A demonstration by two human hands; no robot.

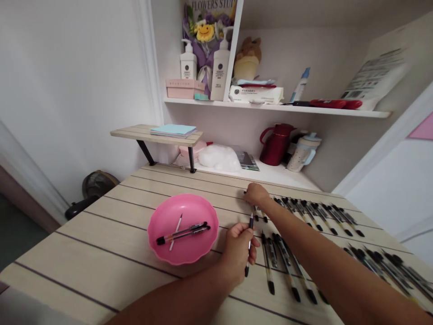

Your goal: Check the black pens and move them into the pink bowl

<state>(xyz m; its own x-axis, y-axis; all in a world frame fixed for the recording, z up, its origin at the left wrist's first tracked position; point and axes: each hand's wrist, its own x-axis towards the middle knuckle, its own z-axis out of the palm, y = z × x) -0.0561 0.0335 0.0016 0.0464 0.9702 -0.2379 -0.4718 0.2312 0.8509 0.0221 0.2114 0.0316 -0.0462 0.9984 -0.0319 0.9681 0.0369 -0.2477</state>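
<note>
My left hand [238,246] is closed around a pen [251,222] held upright, its bare tip up and its black end down. Further back on the table, my right hand [257,195] is closed with the fingers pointing down. A small dark end pokes out at its left side; what it belongs to is hidden. Short dark pieces, perhaps pen caps [264,217], lie just below that hand. Left of my left hand is a pink bowl [157,216] with a scalloped rim. In it lie two clear pens [184,233] with black ends and a thin white refill-like stick [176,232].
Rows of black-ended pens [287,259] lie right of my hands, partly under my right forearm. A small raised shelf [131,131] with light blue paper [174,130] stands at the back left. Behind are a red jug [276,144] and a pale bottle [302,152].
</note>
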